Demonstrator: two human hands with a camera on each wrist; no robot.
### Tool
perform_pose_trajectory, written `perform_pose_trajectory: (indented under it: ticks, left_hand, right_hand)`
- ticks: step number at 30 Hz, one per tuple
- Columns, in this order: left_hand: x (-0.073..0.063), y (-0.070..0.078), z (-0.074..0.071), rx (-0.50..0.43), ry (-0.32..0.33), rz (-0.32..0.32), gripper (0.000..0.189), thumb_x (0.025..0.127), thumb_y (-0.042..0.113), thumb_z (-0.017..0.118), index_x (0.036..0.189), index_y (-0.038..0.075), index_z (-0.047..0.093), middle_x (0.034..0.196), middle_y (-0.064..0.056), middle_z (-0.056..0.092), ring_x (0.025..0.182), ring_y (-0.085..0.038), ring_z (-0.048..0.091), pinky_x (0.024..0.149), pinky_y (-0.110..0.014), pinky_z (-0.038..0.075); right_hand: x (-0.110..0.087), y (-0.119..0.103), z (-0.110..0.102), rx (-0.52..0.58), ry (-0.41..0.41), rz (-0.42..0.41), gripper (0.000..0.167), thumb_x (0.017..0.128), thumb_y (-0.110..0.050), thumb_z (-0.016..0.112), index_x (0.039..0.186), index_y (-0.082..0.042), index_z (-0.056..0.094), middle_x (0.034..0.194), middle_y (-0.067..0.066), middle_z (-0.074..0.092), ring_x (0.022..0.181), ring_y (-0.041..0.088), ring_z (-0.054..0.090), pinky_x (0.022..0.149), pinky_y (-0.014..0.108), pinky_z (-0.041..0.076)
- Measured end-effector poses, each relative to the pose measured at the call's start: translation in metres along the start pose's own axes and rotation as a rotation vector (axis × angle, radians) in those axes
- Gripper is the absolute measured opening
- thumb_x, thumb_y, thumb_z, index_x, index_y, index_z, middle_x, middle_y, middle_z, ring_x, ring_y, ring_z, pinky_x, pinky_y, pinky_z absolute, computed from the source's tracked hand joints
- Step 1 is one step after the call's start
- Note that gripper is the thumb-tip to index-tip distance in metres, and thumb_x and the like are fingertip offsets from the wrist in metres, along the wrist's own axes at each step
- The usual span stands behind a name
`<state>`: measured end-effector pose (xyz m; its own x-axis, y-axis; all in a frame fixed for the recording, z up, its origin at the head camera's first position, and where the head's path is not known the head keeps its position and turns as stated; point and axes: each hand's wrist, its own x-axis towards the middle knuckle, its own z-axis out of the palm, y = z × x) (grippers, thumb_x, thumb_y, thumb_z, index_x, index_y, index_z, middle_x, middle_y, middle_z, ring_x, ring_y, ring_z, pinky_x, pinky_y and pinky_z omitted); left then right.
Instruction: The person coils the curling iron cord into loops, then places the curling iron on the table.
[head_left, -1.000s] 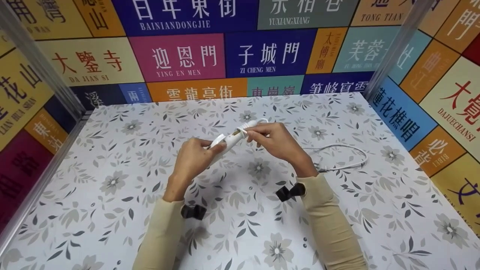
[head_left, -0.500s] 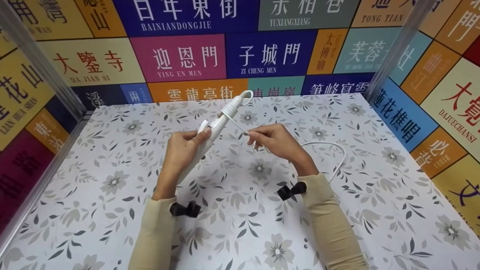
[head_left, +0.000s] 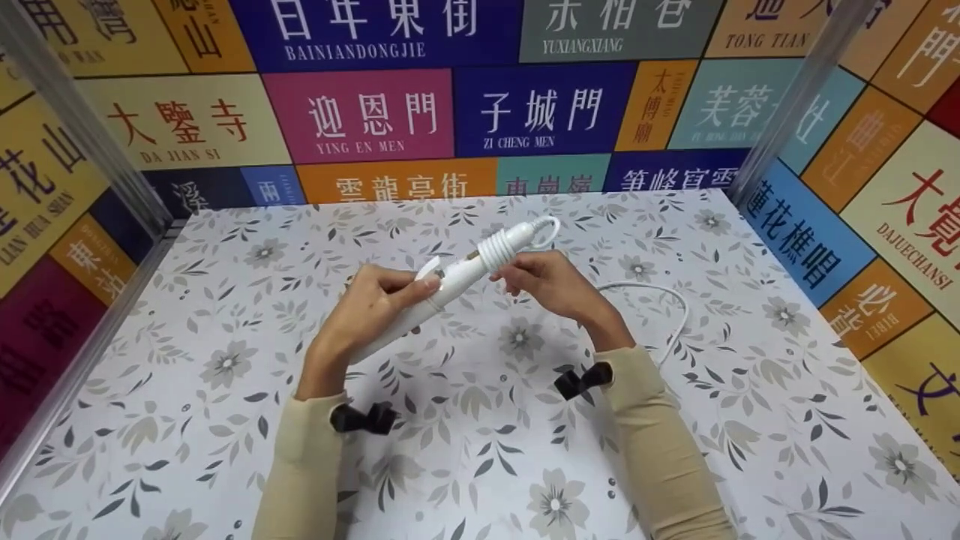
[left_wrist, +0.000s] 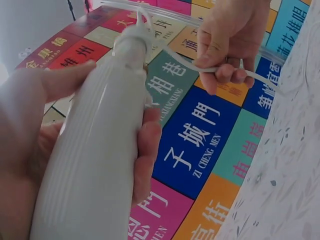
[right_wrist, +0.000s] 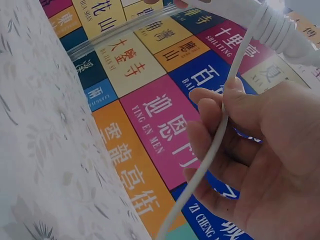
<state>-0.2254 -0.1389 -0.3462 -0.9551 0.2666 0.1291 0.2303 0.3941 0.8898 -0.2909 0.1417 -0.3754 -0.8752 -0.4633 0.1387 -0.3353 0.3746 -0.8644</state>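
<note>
My left hand [head_left: 371,304] grips a white hair-styling iron [head_left: 459,279] above the table, its cord end pointing up to the right. In the left wrist view the thumb and fingers wrap the ribbed body of the iron [left_wrist: 92,145]. Several turns of white cord [head_left: 496,250] are wound around its narrow end, where a small loop sticks out. Just beside the coils is my right hand [head_left: 559,285]. The right wrist view shows its thumb and forefinger pinching the cord [right_wrist: 212,150], which runs on across the curled fingers.
Loose cord [head_left: 684,311] trails over the floral-patterned table [head_left: 517,427] behind the right forearm. Colourful panels [head_left: 360,116] with lettering stand at the back and both sides. A black clip-like piece [head_left: 364,418] sits at each sleeve cuff.
The iron's cord end swung up and left, then came back down to the right. More turns of cord now lie around it. The trailing cord on the table has shortened.
</note>
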Motion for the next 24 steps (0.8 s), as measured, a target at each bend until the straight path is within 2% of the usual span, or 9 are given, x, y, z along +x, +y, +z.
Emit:
perform_pose_trajectory:
  ticks: [3, 6, 9, 11, 13, 16, 18, 21, 24]
  left_hand:
    - [-0.002, 0.003, -0.001, 0.042, -0.075, 0.073, 0.03, 0.095, 0.036, 0.067, 0.102, 0.011, 0.08, 0.079, -0.008, 0.071, 0.067, -0.02, 0.058, 0.064, -0.031, 0.049]
    - [-0.005, 0.005, -0.002, 0.092, -0.133, 0.119, 0.028, 0.095, 0.036, 0.067, 0.104, 0.013, 0.08, 0.078, -0.006, 0.072, 0.064, -0.02, 0.057, 0.062, -0.03, 0.049]
    - [-0.006, 0.006, -0.002, 0.128, -0.171, 0.122, 0.028, 0.095, 0.037, 0.067, 0.105, 0.014, 0.079, 0.078, -0.006, 0.072, 0.062, -0.018, 0.056, 0.06, -0.028, 0.048]
    - [-0.006, 0.005, -0.001, 0.142, -0.19, 0.122, 0.027, 0.094, 0.037, 0.068, 0.102, 0.014, 0.08, 0.076, -0.005, 0.07, 0.06, -0.017, 0.054, 0.057, -0.027, 0.047]
    - [-0.007, 0.004, 0.001, 0.163, -0.211, 0.125, 0.025, 0.094, 0.037, 0.069, 0.097, 0.016, 0.081, 0.072, -0.004, 0.068, 0.059, -0.015, 0.052, 0.055, -0.025, 0.044]
    - [-0.008, 0.005, 0.002, 0.21, -0.24, 0.135, 0.023, 0.092, 0.039, 0.07, 0.095, 0.019, 0.081, 0.068, 0.0, 0.066, 0.056, -0.013, 0.049, 0.053, -0.024, 0.041]
    - [-0.01, 0.006, 0.002, 0.248, -0.259, 0.131, 0.022, 0.091, 0.04, 0.071, 0.096, 0.02, 0.082, 0.067, 0.001, 0.066, 0.054, -0.012, 0.048, 0.052, -0.024, 0.04]
    - [-0.012, 0.008, 0.003, 0.288, -0.281, 0.112, 0.025, 0.09, 0.041, 0.073, 0.102, 0.02, 0.081, 0.07, 0.001, 0.068, 0.054, -0.012, 0.048, 0.051, -0.025, 0.04]
    - [-0.012, 0.009, 0.006, 0.313, -0.302, 0.094, 0.027, 0.09, 0.041, 0.073, 0.103, 0.019, 0.081, 0.067, 0.001, 0.065, 0.053, -0.012, 0.046, 0.049, -0.025, 0.038]
  right_hand:
    - [-0.002, 0.001, -0.004, 0.03, 0.074, 0.007, 0.014, 0.098, -0.012, 0.063, 0.104, -0.005, 0.073, 0.087, 0.0, 0.068, 0.081, 0.022, 0.062, 0.074, 0.03, 0.05]
    - [-0.004, 0.005, -0.01, 0.103, 0.13, -0.07, 0.007, 0.092, 0.001, 0.064, 0.093, 0.001, 0.071, 0.08, -0.005, 0.066, 0.072, 0.014, 0.056, 0.071, 0.028, 0.048]
    - [-0.007, 0.006, -0.015, 0.15, 0.137, -0.146, 0.01, 0.09, 0.006, 0.065, 0.082, 0.002, 0.07, 0.075, -0.004, 0.066, 0.07, 0.012, 0.057, 0.068, 0.026, 0.046]
    - [-0.008, 0.004, -0.016, 0.168, 0.136, -0.109, 0.011, 0.091, -0.003, 0.069, 0.081, -0.002, 0.072, 0.078, -0.003, 0.071, 0.071, 0.011, 0.062, 0.065, 0.023, 0.049]
    - [-0.009, 0.0, -0.016, 0.167, 0.138, -0.025, 0.012, 0.089, -0.014, 0.076, 0.08, -0.006, 0.074, 0.078, -0.002, 0.072, 0.069, 0.012, 0.064, 0.061, 0.023, 0.051]
    - [-0.011, -0.006, -0.017, 0.109, 0.134, 0.067, 0.02, 0.082, -0.027, 0.084, 0.081, -0.008, 0.075, 0.077, -0.003, 0.071, 0.066, 0.011, 0.059, 0.061, 0.024, 0.049]
    - [-0.013, -0.01, -0.018, 0.059, 0.12, 0.076, 0.023, 0.079, -0.031, 0.086, 0.082, -0.01, 0.076, 0.077, -0.004, 0.069, 0.067, 0.011, 0.056, 0.065, 0.025, 0.049]
    - [-0.016, -0.017, -0.02, 0.005, 0.097, 0.036, 0.025, 0.077, -0.032, 0.087, 0.083, -0.01, 0.078, 0.08, -0.002, 0.069, 0.07, 0.013, 0.055, 0.069, 0.026, 0.048]
    - [-0.02, -0.024, -0.02, -0.028, 0.083, 0.03, 0.025, 0.077, -0.034, 0.088, 0.083, -0.012, 0.079, 0.081, 0.0, 0.07, 0.07, 0.014, 0.055, 0.067, 0.027, 0.047]
